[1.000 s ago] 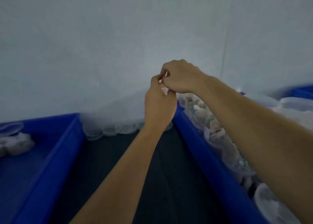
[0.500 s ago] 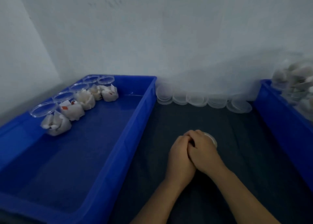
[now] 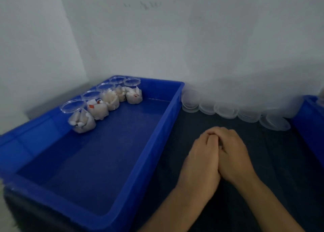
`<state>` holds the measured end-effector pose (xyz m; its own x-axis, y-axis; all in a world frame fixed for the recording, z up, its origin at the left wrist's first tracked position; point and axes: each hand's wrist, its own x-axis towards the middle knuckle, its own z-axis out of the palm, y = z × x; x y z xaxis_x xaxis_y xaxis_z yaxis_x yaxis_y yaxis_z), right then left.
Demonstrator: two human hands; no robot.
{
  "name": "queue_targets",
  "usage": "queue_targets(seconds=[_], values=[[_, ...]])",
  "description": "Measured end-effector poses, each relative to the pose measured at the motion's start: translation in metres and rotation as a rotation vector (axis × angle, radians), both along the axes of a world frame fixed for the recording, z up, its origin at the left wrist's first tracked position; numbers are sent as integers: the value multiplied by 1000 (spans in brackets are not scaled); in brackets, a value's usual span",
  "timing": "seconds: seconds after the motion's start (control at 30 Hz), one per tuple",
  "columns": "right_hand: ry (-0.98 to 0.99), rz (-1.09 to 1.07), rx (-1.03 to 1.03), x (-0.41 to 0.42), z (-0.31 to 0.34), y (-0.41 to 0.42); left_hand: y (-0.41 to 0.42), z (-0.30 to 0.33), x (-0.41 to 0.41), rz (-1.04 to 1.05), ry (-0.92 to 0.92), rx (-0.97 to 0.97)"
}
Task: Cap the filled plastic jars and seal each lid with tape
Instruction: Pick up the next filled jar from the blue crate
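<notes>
Head view: left hand & right hand pressed together on dark mat, fingers curled over something hidden, can't tell what. Spare lids line wall. Approx. five capped jars stand in blue bin; more prob. left.

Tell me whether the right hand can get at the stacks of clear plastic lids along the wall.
Probably yes: the right hand rests beside the left hand, with only bare dark mat before the stacks of clear plastic lids.
</notes>
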<state>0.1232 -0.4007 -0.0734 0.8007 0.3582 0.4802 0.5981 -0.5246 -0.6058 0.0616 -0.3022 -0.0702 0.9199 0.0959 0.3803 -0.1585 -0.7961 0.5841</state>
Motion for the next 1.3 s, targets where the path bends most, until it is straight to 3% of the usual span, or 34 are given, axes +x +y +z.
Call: queue_targets(seconds=[0.13, 0.3, 0.5, 0.67, 0.83, 1.0, 1.2, 1.3], values=[[-89, 240, 97, -16, 52, 54, 39, 47, -35, 196, -101, 275], [-180, 343, -62, -29, 82, 140, 147, 82, -72, 328, -63, 401], [-60, 487, -357, -42, 86, 243, 286, 83, -74, 796, 263, 580], [35, 546, -529, -44, 74, 299, 354, 59, -49, 813, 468, 477], [21, 504, -566, -38, 55, 307, 365, 55, -34, 716, 456, 463], [3, 460, -374, -29, 62, 288, 332, 77, -42, 689, 311, 479], [-117, 375, 62, -24, 95, 224, 231, 139, -51, 519, -86, 440], [-263, 221, 260, -23, 114, 172, 162, 159, -43, 413, -270, 473]])
